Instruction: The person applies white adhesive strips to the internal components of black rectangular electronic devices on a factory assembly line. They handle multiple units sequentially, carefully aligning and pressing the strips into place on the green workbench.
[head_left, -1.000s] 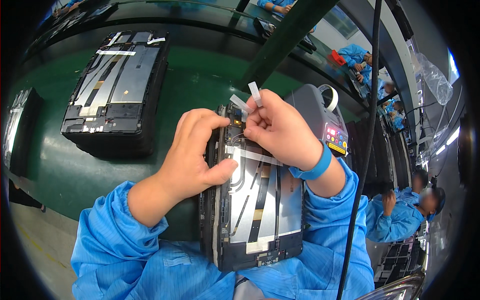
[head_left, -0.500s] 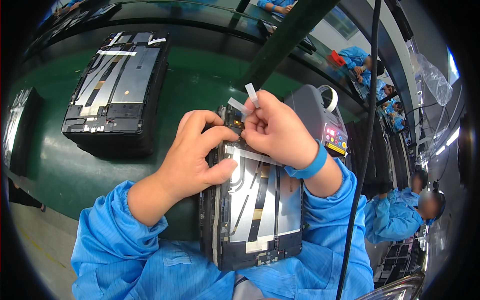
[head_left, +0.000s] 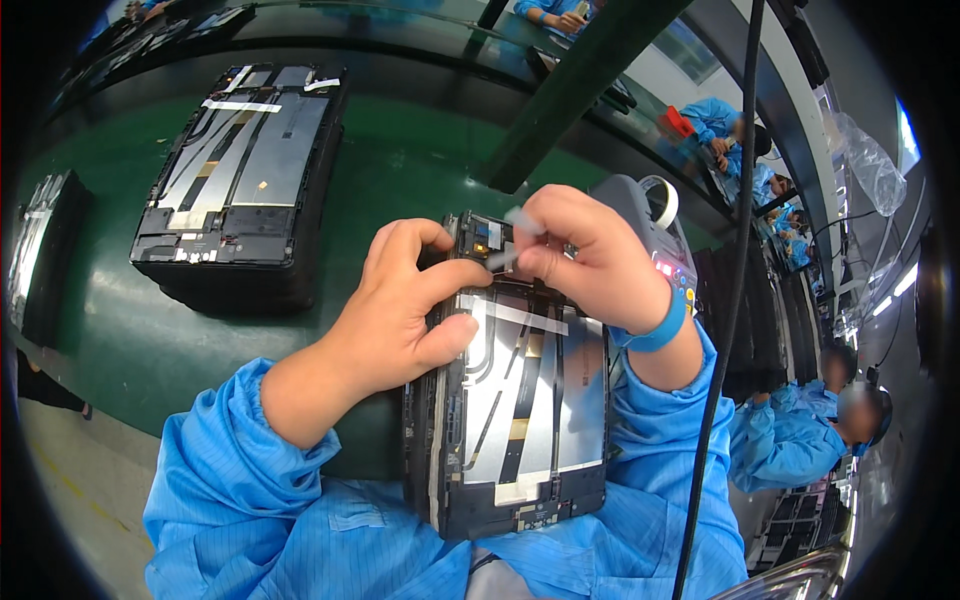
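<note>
An opened tablet (head_left: pixel 510 400), its silvery inner panel crossed by dark flex cables, lies on top of a stack of similar units in front of me. My left hand (head_left: pixel 395 305) is closed over its upper left edge, with thumb and index finger resting on the top. In my right hand (head_left: pixel 595 260), thumb and index finger pinch small whitish tape strips (head_left: pixel 521 222) above the tablet's upper end. One strip slants down toward my left index fingertip. A longer white tape strip (head_left: pixel 530 317) runs across the panel's upper part.
Another stack of opened tablets (head_left: pixel 240 170) stands on the green tabletop (head_left: pixel 110 265) to the left, with a further stack (head_left: pixel 45 260) beyond it. A grey tape dispenser (head_left: pixel 640 215) carrying a white roll is at the right. A black cable (head_left: pixel 722 330) hangs down; co-workers (head_left: pixel 800 430) sit further right.
My right hand has moved slightly right, and the tape strips have swung lower with it. The tablet's upper end shows more now. My left hand has barely moved.
</note>
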